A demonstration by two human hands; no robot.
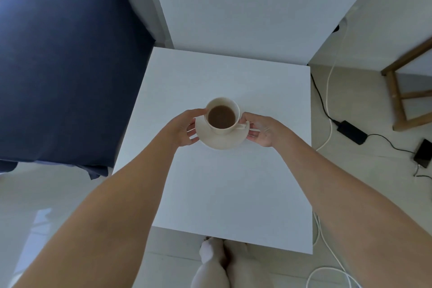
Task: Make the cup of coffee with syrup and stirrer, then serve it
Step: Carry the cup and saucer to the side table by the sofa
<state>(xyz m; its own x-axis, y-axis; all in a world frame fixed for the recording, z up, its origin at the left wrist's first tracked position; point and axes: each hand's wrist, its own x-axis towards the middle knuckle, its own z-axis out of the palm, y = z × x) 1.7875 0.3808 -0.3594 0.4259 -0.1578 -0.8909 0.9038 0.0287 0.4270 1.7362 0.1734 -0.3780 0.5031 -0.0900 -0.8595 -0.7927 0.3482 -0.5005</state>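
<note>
Cup (223, 116) of brown coffee stood on saucer (221, 139), between both hands over white table (233, 182) | left hand (183, 127) gripped saucer's left rim, thumb against cup | right hand (263, 131) gripped right rim beside handle | risk: uneven tilt would likely slide cup, spilling coffee.

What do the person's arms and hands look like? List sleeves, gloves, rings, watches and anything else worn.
Both forearms are bare up to the frame's edge, with no sleeve in view. The left hand and right hand wear no gloves. No ring, watch, bracelet or marking shows on either hand or wrist. Fingernails are too small to judge.
</note>
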